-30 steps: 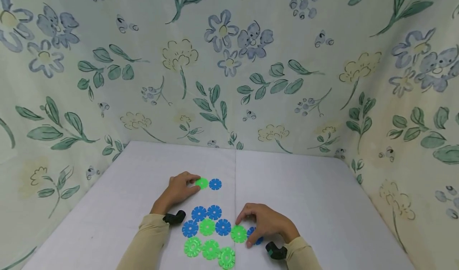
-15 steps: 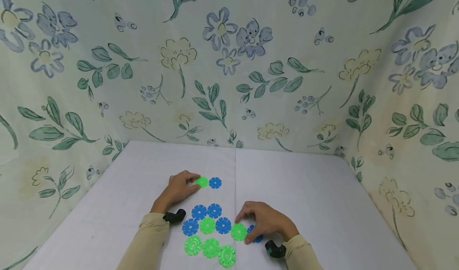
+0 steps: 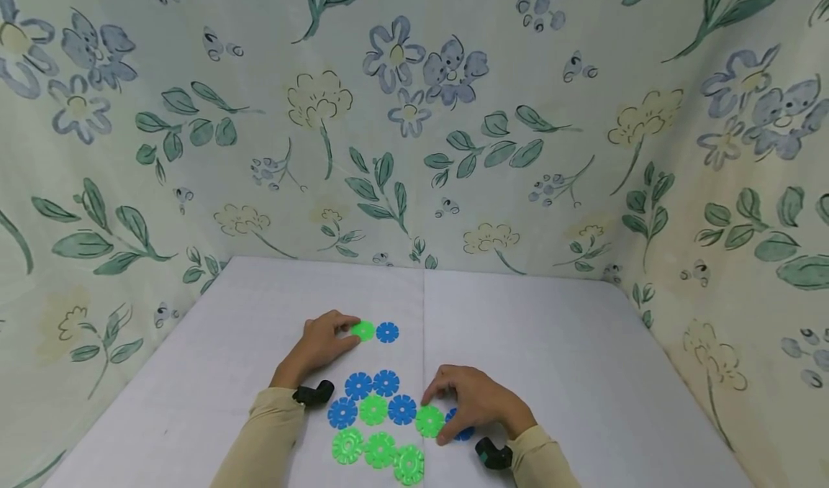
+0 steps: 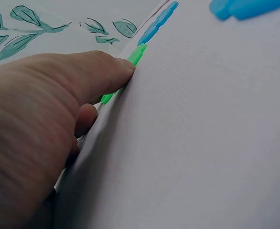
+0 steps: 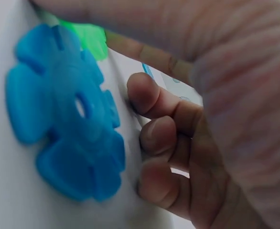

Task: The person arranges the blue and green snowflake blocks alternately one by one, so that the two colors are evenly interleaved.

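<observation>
Flat plastic snowflake discs with notched rims lie on the white cloth. My left hand [image 3: 326, 340] holds a green snowflake disc [image 3: 365, 331] at the far side, thumb and forefinger at its edges. Just right of that disc is a blue snowflake disc [image 3: 387, 332]. Nearer, my right hand [image 3: 482, 401] spans another green snowflake disc [image 3: 430, 422], forefinger at its far edge and thumb at its near edge. Partly under the right thumb in the head view sits a blue snowflake disc [image 5: 66, 112], large in the right wrist view.
Left of my right hand are several more discs: blue discs [image 3: 358, 386] around a green disc [image 3: 373, 409], and a nearer row of green discs [image 3: 380, 450]. The white-covered table [image 3: 550, 344] meets a floral curtain [image 3: 453, 186] at the back and sides.
My right thumb has slid slightly left, closer to the near edge of the green snowflake disc. My left hand and the discs stay in place; the head view shifts a little.
</observation>
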A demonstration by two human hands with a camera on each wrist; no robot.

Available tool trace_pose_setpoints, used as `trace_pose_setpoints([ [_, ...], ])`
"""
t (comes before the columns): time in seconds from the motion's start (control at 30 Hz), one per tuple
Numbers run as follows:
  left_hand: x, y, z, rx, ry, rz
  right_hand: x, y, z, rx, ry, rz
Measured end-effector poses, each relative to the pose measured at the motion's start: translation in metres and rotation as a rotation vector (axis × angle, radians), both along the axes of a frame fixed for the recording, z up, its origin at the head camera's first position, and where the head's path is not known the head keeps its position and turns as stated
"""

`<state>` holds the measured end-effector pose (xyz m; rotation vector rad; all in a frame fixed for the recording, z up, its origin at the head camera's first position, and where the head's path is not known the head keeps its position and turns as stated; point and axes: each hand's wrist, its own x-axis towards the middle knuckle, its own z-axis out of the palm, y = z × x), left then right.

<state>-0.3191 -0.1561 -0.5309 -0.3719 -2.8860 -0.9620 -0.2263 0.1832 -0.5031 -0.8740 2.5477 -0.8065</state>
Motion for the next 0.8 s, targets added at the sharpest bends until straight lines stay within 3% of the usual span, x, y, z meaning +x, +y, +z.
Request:
trace_pose_setpoints([
  [0.8, 0.0009, 0.0002, 0.0002, 0.003, 0.017, -0.02, 0.0009, -0.0043, 0.0024, 0.005, 0.008, 0.004],
])
